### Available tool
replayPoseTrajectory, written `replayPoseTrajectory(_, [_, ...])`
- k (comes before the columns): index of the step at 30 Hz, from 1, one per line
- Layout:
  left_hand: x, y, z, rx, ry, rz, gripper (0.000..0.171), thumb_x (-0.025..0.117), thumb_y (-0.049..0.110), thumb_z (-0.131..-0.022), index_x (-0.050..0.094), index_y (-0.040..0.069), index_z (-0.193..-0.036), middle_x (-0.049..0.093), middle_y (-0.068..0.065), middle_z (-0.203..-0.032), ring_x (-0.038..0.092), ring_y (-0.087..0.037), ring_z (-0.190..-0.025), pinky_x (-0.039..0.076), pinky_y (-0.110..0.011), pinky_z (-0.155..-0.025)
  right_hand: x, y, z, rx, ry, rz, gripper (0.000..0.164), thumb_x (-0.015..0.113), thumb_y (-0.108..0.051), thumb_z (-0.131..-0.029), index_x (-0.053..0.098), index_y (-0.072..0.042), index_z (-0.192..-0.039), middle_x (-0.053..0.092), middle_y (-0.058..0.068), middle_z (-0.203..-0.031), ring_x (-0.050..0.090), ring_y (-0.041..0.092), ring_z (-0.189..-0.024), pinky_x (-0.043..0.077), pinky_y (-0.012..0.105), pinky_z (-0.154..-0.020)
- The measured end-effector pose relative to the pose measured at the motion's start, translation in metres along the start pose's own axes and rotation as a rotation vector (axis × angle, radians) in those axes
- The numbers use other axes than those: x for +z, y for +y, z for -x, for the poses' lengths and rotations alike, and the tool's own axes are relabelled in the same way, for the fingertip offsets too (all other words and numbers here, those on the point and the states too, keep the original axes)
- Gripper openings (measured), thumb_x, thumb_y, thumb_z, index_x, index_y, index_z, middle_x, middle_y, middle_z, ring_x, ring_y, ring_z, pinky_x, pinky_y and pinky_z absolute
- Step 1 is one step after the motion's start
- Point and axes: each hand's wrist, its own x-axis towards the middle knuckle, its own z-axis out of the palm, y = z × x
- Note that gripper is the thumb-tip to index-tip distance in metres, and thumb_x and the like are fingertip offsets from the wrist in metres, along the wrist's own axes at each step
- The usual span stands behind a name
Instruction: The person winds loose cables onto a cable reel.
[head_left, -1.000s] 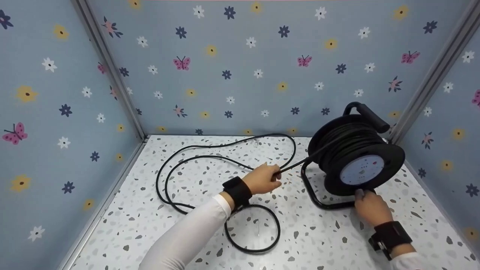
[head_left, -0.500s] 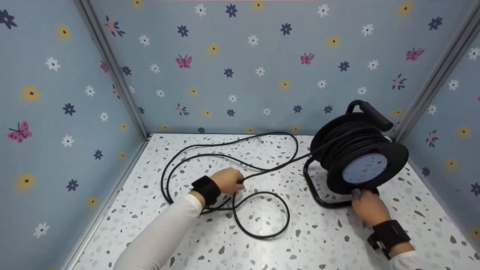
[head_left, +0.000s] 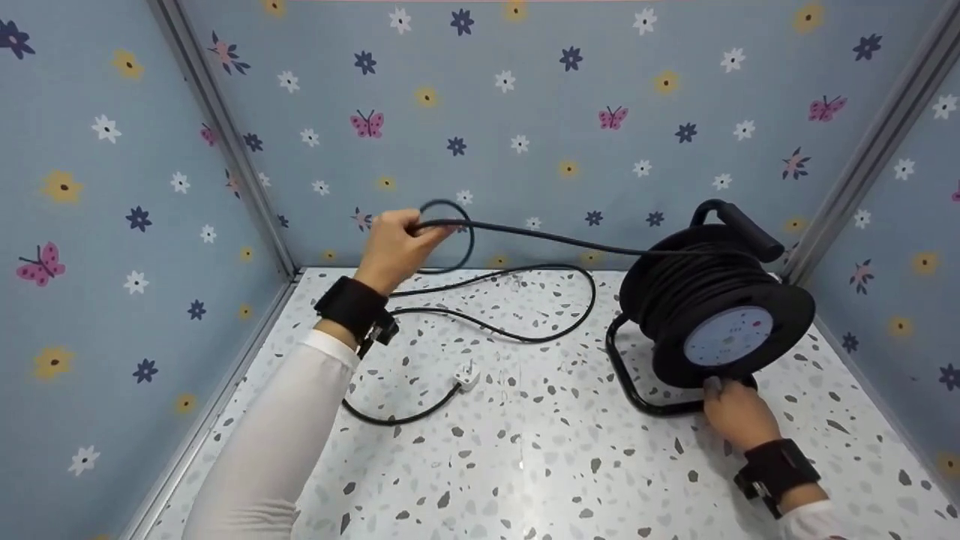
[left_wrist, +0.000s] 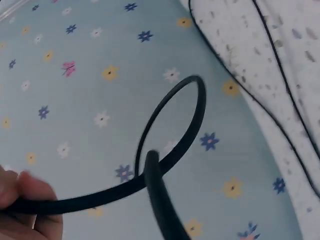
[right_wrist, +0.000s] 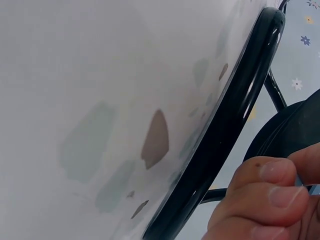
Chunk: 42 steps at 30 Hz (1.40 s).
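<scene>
A black cable reel (head_left: 660, 300) with a pale socket face (head_left: 727, 336) stands on its tube frame (head_left: 626, 382) at the right. Raised before the back wall, my left hand (head_left: 396, 247) grips the black cable (head_left: 559, 238), which runs taut to the drum. A small loop of cable (left_wrist: 200, 107) hangs by that hand in the left wrist view. My right hand (head_left: 742, 416) curls its fingers at the reel's lower front rim, pinching a part mostly hidden by the fingers. The cable's white plug (head_left: 466, 376) lies on the speckled surface.
Long slack bends of cable (head_left: 589, 296) lie toward the back of the speckled table (head_left: 562, 480). Flower-patterned panels (head_left: 517, 112) close off the back and both sides, with metal posts (head_left: 225, 142) at the corners.
My left hand moved left along the cable, then rose with it, lifting the loop off the table. The plug has come into sight. The right hand stays at the reel.
</scene>
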Motion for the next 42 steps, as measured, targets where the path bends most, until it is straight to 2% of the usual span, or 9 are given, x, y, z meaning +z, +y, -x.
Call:
replayPoseTrajectory(5, [-0.004, 0.006, 0.004, 0.065, -0.143, -0.079, 0.056, 0.075, 0.024, -0.102, 0.042, 0.023, -0.057, 0.033, 0.011, -0.053, 0.028, -0.008, -0.050, 0.027, -0.024, -0.053, 0.001, 0.000, 0.001, -0.013, 0.011, -0.007, 0.065, 0.023, -0.033, -0.118, 0.070, 0.009, -0.100, 0.070, 0.038, -0.100, 0.070, 0.046, -0.082, 0.054, 0.067, -0.083])
replayPoseTrajectory(10, [0.014, -0.018, 0.030, 0.037, -0.439, -0.176, 0.055, 0.069, 0.029, -0.105, 0.044, 0.024, -0.057, 0.033, 0.012, -0.052, 0.025, -0.005, -0.046, 0.025, -0.022, -0.048, 0.003, -0.003, 0.001, -0.033, 0.015, -0.014, 0.066, 0.023, -0.031, -0.117, 0.067, 0.019, -0.116, 0.067, 0.047, -0.111, 0.070, 0.059, -0.094, 0.053, 0.072, -0.087])
replayPoseTrajectory(14, [0.026, -0.035, 0.052, 0.053, -0.563, -0.227, 0.061, 0.062, 0.042, -0.109, 0.034, 0.024, -0.058, 0.026, 0.011, -0.054, 0.022, -0.008, -0.049, 0.025, -0.026, -0.054, 0.006, -0.007, 0.002, -0.043, 0.003, -0.033, 0.065, 0.023, -0.030, -0.117, 0.061, 0.022, -0.129, 0.063, 0.050, -0.121, 0.068, 0.063, -0.107, 0.050, 0.074, -0.096])
replayPoseTrajectory(23, [0.050, -0.043, 0.078, 0.074, -0.574, -0.193, 0.060, 0.044, 0.040, -0.115, 0.034, 0.026, -0.058, 0.026, 0.013, -0.055, 0.023, -0.008, -0.051, 0.031, -0.028, -0.056, 0.010, -0.018, 0.004, -0.015, -0.037, -0.078, 0.068, 0.023, -0.037, -0.118, 0.058, 0.017, -0.139, 0.069, 0.038, -0.118, 0.070, 0.049, -0.100, 0.051, 0.070, -0.096])
replayPoseTrajectory(28, [0.065, -0.041, 0.084, 0.126, -0.571, -0.191, 0.054, 0.046, 0.035, -0.114, 0.035, 0.025, -0.063, 0.030, 0.012, -0.059, 0.027, -0.008, -0.054, 0.029, -0.027, -0.059, 0.012, -0.028, 0.006, 0.002, -0.074, -0.099, 0.074, 0.019, -0.042, -0.118, 0.053, 0.018, -0.145, 0.062, 0.043, -0.136, 0.065, 0.060, -0.119, 0.049, 0.072, -0.104])
replayPoseTrajectory(31, [0.077, -0.039, 0.087, 0.159, -0.564, -0.173, 0.051, 0.044, 0.030, -0.112, 0.033, 0.025, -0.063, 0.029, 0.012, -0.059, 0.026, -0.008, -0.054, 0.029, -0.027, -0.059, 0.013, -0.038, 0.009, 0.009, -0.082, -0.137, 0.074, 0.021, -0.044, -0.118, 0.054, 0.017, -0.146, 0.063, 0.043, -0.135, 0.072, 0.056, -0.099, 0.057, 0.064, -0.091])
replayPoseTrajectory(35, [0.096, -0.036, 0.090, 0.213, -0.559, -0.193, 0.047, 0.042, 0.022, -0.110, 0.033, 0.025, -0.063, 0.027, 0.012, -0.058, 0.024, -0.008, -0.054, 0.029, -0.027, -0.059, 0.012, -0.054, 0.012, -0.009, -0.066, -0.200, 0.065, 0.027, -0.043, -0.118, 0.066, 0.008, -0.109, 0.067, 0.025, -0.091, 0.063, 0.028, -0.059, 0.054, 0.044, -0.068])
replayPoseTrajectory(38, [0.111, -0.033, 0.090, 0.255, -0.541, -0.243, 0.046, 0.042, 0.021, -0.110, 0.035, 0.024, -0.065, 0.029, 0.011, -0.059, 0.027, -0.009, -0.054, 0.030, -0.028, -0.059, 0.010, -0.066, 0.013, -0.049, -0.026, -0.246, 0.056, 0.031, -0.039, -0.118, 0.053, -0.009, -0.076, 0.053, 0.006, -0.069, 0.056, 0.020, -0.058, 0.049, 0.037, -0.065])
replayPoseTrajectory(42, [0.128, -0.023, 0.088, 0.267, -0.523, -0.278, 0.044, 0.041, 0.024, -0.113, 0.039, 0.022, -0.069, 0.033, 0.010, -0.061, 0.032, -0.011, -0.057, 0.033, -0.030, -0.061, 0.003, -0.081, 0.015, -0.097, 0.020, -0.343, 0.057, 0.038, -0.035, -0.118, 0.042, -0.016, -0.064, 0.046, -0.004, -0.058, 0.048, 0.016, -0.053, 0.042, 0.033, -0.057])
